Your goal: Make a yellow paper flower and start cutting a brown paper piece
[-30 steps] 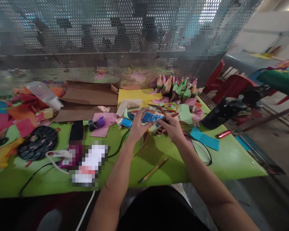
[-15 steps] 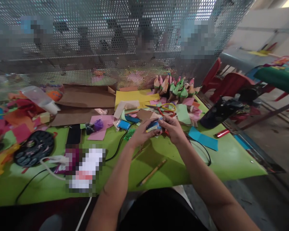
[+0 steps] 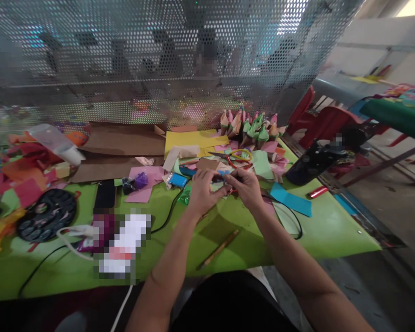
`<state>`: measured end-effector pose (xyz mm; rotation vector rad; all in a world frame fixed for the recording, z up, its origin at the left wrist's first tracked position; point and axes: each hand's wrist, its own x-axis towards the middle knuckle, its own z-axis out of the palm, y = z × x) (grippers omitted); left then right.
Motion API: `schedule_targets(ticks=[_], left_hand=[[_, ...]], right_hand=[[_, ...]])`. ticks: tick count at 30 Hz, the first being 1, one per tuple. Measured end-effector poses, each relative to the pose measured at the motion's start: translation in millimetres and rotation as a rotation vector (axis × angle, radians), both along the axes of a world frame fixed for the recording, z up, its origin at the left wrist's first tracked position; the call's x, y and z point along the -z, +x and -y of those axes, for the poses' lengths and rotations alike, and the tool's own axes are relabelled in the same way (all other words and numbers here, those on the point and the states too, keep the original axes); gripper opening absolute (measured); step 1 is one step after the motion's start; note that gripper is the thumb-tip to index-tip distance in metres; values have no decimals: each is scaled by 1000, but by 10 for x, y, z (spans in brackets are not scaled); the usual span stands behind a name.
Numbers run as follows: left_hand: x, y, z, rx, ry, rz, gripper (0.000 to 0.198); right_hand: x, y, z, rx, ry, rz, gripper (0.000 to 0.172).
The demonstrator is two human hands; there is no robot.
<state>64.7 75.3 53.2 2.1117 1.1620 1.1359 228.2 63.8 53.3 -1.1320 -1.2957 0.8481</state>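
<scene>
**Item: small blue piece (image 3: 224, 173), held in two hands over the green table (image 3: 318, 230)**

Location: held just above the middle of the table, between the fingertips of the left hand (image 3: 201, 188) and the right hand (image 3: 248, 186); it does not rest on the surface; the scissors (image 3: 240, 157) lie just behind it; the pencil (image 3: 219, 246) lies nearer the person, well apart.

Grip: on both hands the fingers are drawn together, thumb to forefinger, and clamped on the piece from either side; only a sliver of blue shows between them, the rest is covered.

Orientation: the long axis appears to run left to right, from one hand to the other, about level and roughly parallel to the near table edge; which end leads cannot be told, as the piece is too small and too hidden.

Handling (judgement): this looks like fine shaping of a light scrap; pinch close to the ends with light pressure, so it creases rather than tears; hold the hands close together and low for steadiness; work over bare table, since a dropped scrap would be hard to find in the clutter.

Nearby: paper cones (image 3: 252, 127) at the back; blue sheet (image 3: 290, 199) and black cable (image 3: 295, 221) to the right.
</scene>
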Motion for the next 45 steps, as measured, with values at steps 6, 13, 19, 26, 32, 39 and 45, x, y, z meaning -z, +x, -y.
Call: schedule_targets(ticks=[6, 13, 19, 26, 32, 39, 45], left_hand=[[38, 51, 14, 125, -158, 140, 27], [69, 42, -10, 52, -214, 234, 13], [27, 51, 39, -190, 5, -14, 10], [28, 38, 57, -78, 74, -54, 10], [33, -22, -19, 103, 10, 30, 48], [60, -35, -58, 167, -29, -6, 48], [74, -48, -78, 172, -52, -93, 41]], right_hand=[[48, -75, 22, -116, -123, -198, 55], [46, -56, 21, -94, -71, -94, 52], [27, -76, 71, 218, 202, 383, 28], [8, -48, 72, 103, 146, 216, 16], [29, 58, -33, 3, -19, -225, 23], [11, 41, -24, -42, -82, -466, 28], [44, 45, -39, -47, -73, -442, 23]])
